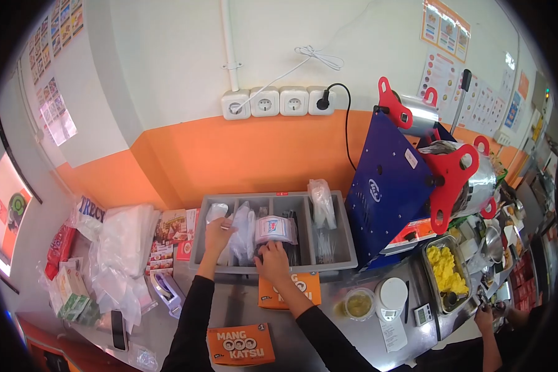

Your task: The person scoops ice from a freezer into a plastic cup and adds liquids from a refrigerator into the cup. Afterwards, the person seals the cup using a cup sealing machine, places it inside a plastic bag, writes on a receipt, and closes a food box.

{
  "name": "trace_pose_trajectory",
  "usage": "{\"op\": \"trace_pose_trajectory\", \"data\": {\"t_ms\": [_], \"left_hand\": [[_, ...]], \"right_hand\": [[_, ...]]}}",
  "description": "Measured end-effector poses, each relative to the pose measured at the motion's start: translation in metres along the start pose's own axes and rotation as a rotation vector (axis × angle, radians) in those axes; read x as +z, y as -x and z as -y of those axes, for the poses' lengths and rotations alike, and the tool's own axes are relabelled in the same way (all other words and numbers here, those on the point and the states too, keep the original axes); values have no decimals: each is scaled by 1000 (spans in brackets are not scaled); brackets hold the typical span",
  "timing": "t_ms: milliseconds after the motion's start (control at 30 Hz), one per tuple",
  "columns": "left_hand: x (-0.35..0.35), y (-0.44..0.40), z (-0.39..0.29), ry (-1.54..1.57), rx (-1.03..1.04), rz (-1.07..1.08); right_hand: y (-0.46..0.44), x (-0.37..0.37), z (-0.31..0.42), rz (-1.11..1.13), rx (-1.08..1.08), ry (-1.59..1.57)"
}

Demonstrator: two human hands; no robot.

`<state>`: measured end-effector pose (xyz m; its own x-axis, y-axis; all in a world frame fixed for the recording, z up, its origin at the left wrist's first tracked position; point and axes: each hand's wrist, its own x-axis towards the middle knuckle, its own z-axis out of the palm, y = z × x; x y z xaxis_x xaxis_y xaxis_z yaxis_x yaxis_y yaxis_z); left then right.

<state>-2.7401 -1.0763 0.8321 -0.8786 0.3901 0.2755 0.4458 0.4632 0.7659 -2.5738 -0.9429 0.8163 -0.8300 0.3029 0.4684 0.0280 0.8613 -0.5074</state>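
Orange paint covers the lower wall (229, 155) behind a steel counter (338, 288), where a grey divided tray (313, 268) stands. From where I stand, both hands are at that tray. The left hand (217, 237) is over its leftmost compartment, fingers bent, a small white item (226, 227) showing at them; whether it is pinched, I can't tell. The right hand (272, 260) has its fingers partly curled at the lower edge of a plastic-wrapped pack (275, 229) near the tray's middle; I can't tell if they grip. I'd call this handling the tray's contents; lifting any would call for a narrow pinch between wrappers. One orange box (240, 345) reads "MANG KATSU", a bag (88, 214) at left shows "TRECY", and the blue machine's (384, 186) white emblem is too small to read.
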Motion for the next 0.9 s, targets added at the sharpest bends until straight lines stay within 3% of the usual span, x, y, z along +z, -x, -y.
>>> {"op": "trace_pose_trajectory", "data": {"t_ms": [67, 167, 267, 300, 400, 433, 533, 633, 767, 900], "left_hand": [[-11, 4, -17, -69, -39, 32], [-18, 20, -57, -464, 584, -184], [-14, 32, -53, -190, 558, 392], [-5, 41, -56, 50, 304, 488], [5, 40, -52, 49, 75, 361], [11, 38, -46, 91, 121, 318], [16, 39, -27, 214, 191, 269], [10, 41, -29, 331, 67, 318], [5, 43, -38, 466, -57, 254], [4, 42, -24, 461, -35, 379]], "right_hand": [[3, 1, -5, -39, 26, -81], [-2, -2, -6, -101, 147, -282], [-9, 0, -4, -134, 297, -543], [-11, 2, -3, -124, 327, -639], [-12, -2, 6, -150, 364, -742], [-13, -4, 8, -176, 368, -739], [-7, 4, 1, -269, 113, -340], [-6, 3, 14, -222, 86, 20], [3, 0, 38, -180, 201, 57], [3, 1, 47, -224, 278, 16]]}}
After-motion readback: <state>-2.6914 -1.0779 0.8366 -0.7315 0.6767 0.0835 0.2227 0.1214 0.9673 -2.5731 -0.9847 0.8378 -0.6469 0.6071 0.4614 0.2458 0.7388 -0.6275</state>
